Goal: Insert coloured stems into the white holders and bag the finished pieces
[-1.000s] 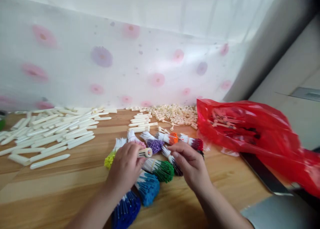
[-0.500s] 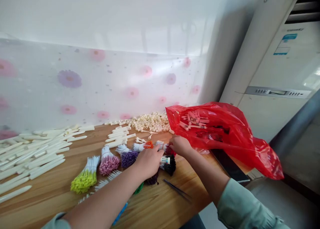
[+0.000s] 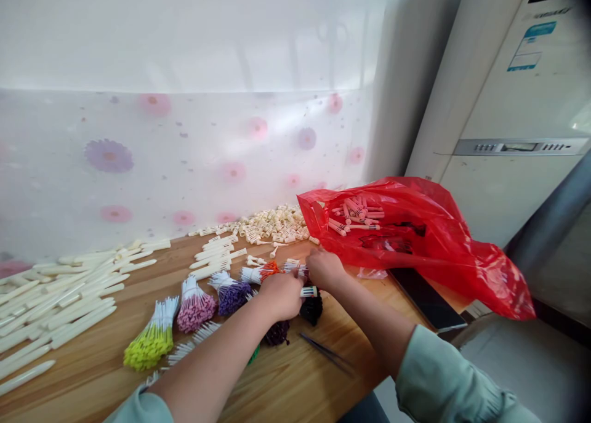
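Note:
My left hand (image 3: 285, 295) is closed around a white multicolour pen piece (image 3: 309, 292), whose slotted end sticks out past the fingers. My right hand (image 3: 327, 269) has its fingers pinched together at a bundle of thin white refills (image 3: 293, 265); what sits between the fingertips is hidden. Around the hands lie more refill bundles: orange (image 3: 269, 269), purple (image 3: 234, 297), pink (image 3: 196, 312), yellow-green (image 3: 148, 343), black (image 3: 312, 309) and dark purple (image 3: 277, 333). Tweezers (image 3: 325, 352) rest below the hands. My left forearm partly covers green-tipped refills (image 3: 254, 355).
Long cream pen barrels (image 3: 69, 306) are spread at the left. Short slotted barrels (image 3: 217, 253) and a heap of small cream parts (image 3: 277, 224) lie at the back. A red plastic bag (image 3: 415, 226) with more parts stands right, beside a dark phone (image 3: 429, 300).
The view has shifted a little to the right. My right hand has moved slightly closer to my left, over the bundle's coloured end. My left hand still grips the pen piece.

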The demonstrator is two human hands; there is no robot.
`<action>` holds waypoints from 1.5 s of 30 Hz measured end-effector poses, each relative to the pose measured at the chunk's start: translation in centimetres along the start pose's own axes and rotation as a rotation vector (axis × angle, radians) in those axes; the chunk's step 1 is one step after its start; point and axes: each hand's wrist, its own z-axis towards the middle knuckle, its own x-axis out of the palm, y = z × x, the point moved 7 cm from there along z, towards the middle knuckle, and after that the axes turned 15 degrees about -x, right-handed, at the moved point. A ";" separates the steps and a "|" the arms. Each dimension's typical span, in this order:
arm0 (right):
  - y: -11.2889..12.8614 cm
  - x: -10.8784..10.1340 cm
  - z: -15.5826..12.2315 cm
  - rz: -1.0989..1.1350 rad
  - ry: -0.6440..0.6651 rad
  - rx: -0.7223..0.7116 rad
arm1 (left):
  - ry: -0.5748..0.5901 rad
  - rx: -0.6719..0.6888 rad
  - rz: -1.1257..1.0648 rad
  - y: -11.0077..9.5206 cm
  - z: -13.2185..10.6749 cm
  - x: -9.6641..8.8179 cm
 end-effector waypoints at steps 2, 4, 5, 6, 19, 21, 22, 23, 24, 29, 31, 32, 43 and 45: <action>0.6 -0.3 0.1 -0.012 -0.020 -0.016 | 0.018 -0.009 0.003 0.1 -0.1 -0.1; 0.9 -0.6 0.0 -0.011 -0.032 -0.023 | 0.039 -0.014 0.007 0.2 -0.2 0.0; 0.9 -0.7 -0.2 -0.005 -0.038 -0.020 | 0.049 -0.015 0.009 0.2 -0.2 0.0; 0.8 -0.9 -0.5 0.002 -0.045 -0.012 | 0.057 -0.014 0.008 0.3 -0.2 0.1; 1.4 -8.5 -9.0 0.281 -0.311 -0.085 | -0.166 0.039 -0.332 3.5 -4.9 -6.9; 4.0 -9.2 -8.6 0.348 -0.342 -0.163 | -0.164 -0.026 -0.557 5.8 -6.8 -8.1; 4.9 -9.5 -8.3 0.395 -0.363 -0.193 | -0.174 -0.045 -0.675 6.8 -7.7 -8.3; 5.6 -9.8 -8.0 0.445 -0.388 -0.212 | -0.179 -0.080 -0.778 7.9 -8.4 -8.2; 6.0 -10.0 -7.6 0.490 -0.415 -0.219 | -0.187 -0.119 -0.859 9.0 -9.0 -7.9; 6.1 -9.4 -6.7 0.538 -0.451 -0.183 | -0.188 -0.264 -0.979 11.6 -9.8 -4.3; 7.6 -8.1 -7.0 0.539 -0.398 -0.259 | -0.158 -0.223 -0.956 10.6 -9.6 -3.3; 8.7 -7.4 -7.3 0.540 -0.370 -0.319 | -0.127 -0.182 -0.921 9.8 -9.4 -2.9; 7.1 -3.8 -7.5 0.623 -0.391 -0.391 | 0.110 0.060 -0.510 3.6 -6.8 -0.9; 4.0 -4.1 -5.9 0.476 -0.383 -0.359 | 0.104 0.050 -0.498 3.4 -5.7 -1.0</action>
